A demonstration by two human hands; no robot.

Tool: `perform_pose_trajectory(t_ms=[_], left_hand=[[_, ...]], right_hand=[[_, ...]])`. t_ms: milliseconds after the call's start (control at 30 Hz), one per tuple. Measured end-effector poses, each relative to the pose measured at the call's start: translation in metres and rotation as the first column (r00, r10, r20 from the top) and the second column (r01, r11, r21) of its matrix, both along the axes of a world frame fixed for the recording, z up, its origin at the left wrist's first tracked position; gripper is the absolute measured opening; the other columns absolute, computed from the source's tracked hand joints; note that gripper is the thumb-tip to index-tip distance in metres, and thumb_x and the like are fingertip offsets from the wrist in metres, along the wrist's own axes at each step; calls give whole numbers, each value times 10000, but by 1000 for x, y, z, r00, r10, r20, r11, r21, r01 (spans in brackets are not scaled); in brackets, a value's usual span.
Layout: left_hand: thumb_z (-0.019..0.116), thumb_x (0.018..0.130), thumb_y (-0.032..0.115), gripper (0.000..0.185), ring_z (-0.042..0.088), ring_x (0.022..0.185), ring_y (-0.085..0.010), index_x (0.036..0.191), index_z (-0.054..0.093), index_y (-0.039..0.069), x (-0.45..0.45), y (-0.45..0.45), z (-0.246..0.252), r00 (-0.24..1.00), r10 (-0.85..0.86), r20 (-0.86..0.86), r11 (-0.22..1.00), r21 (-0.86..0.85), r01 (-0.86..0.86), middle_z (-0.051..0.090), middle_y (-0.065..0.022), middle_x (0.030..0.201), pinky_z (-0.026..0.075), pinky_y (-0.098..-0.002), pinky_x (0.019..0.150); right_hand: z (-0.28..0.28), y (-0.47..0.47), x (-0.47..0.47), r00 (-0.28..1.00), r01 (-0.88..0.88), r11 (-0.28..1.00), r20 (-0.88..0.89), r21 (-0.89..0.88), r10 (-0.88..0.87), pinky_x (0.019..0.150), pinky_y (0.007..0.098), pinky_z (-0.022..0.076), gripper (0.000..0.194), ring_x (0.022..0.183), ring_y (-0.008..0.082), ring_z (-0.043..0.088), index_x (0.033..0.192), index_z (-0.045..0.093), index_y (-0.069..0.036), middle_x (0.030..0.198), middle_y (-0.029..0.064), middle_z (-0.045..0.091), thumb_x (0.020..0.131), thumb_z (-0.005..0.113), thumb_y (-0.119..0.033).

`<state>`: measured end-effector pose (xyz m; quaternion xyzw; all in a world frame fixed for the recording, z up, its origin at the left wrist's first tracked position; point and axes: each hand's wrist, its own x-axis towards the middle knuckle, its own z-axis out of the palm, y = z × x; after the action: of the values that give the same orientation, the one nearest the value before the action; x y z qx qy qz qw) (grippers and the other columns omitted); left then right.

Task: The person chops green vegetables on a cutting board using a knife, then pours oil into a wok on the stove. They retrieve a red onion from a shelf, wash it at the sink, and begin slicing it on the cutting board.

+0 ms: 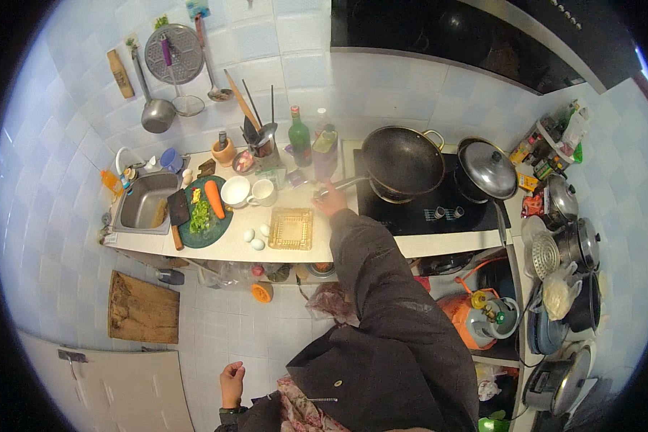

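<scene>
My right hand [330, 200] is wrapped around the long handle [351, 182] of a dark wok [405, 162], which sits on the left burner of a black gas cooktop [389, 218]. Low in the view, my left hand [232, 384] hangs over the tiled floor, its fingers curled and nothing visible in them. On the counter left of my right hand lies a yellowish clear plastic tray [291, 229]. Pale eggs [257, 244] rest beside it. A white cup [263, 192] and a white bowl [235, 191] stand behind them.
A green cutting board [216, 231] bears a carrot [214, 198], chopped greens [200, 217] and a cleaver [179, 208]. The sink [150, 202] is farther left. A green bottle [299, 140] stands near the wall. A lidded pan [487, 167] occupies the right burner. Below is a gas cylinder [472, 321].
</scene>
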<state>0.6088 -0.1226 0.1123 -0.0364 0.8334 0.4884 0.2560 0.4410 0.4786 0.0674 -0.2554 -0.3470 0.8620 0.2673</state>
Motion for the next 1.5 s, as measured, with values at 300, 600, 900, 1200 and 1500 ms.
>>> perform_pose_trajectory(t_ms=[300, 600, 900, 1200, 1500], left_hand=[[614, 839, 72, 204, 570, 811, -110, 1020, 612, -21, -18, 42, 6, 999, -51, 17, 999, -12, 52, 632, -42, 901, 460, -250, 755], [616, 837, 71, 214, 583, 837, -128, 1029, 608, -24, -34, 65, 6, 995, -92, 35, 995, -37, 93, 638, -63, 907, 464, -263, 781], [638, 821, 97, 219, 599, 859, -138, 1008, 626, -15, -60, 59, -12, 989, -145, -3, 989, 39, 145, 654, -73, 925, 470, -277, 797], [643, 822, 180, 249, 610, 883, -214, 1019, 636, 28, -156, 10, -23, 878, -434, -201, 901, -70, 429, 646, -114, 915, 488, -309, 771], [611, 840, 211, 311, 626, 882, -270, 1073, 612, 5, -285, -95, -57, 849, -477, -229, 878, -89, 469, 655, -136, 965, 492, -343, 791]], right_hand=[[-53, -27, 10, 984, -56, 879, -178, -474, -33, 755, 556, 477, 287, 937, 287, 529, 1010, 403, -106, 1001, 96, 463, 830, 583, 25], [-47, -23, 14, 985, -101, 974, -157, -203, 70, 766, 501, 504, 184, 887, 267, 562, 985, 446, -82, 941, 99, 495, 862, 570, -26], [12, 5, 31, 964, -124, 889, -267, -440, 2, 902, 555, 463, 133, 884, 252, 527, 942, 442, -35, 891, 101, 489, 872, 551, -7], [47, -8, 32, 994, -7, 877, -102, -480, -48, 944, 541, 401, 285, 894, 234, 548, 1064, 437, -37, 899, 89, 517, 922, 529, -266], [-2, -181, 29, 994, 112, 947, 45, -302, -103, 861, 374, 461, 261, 1020, 205, 559, 974, 588, -89, 1025, 62, 617, 922, 494, -327]])
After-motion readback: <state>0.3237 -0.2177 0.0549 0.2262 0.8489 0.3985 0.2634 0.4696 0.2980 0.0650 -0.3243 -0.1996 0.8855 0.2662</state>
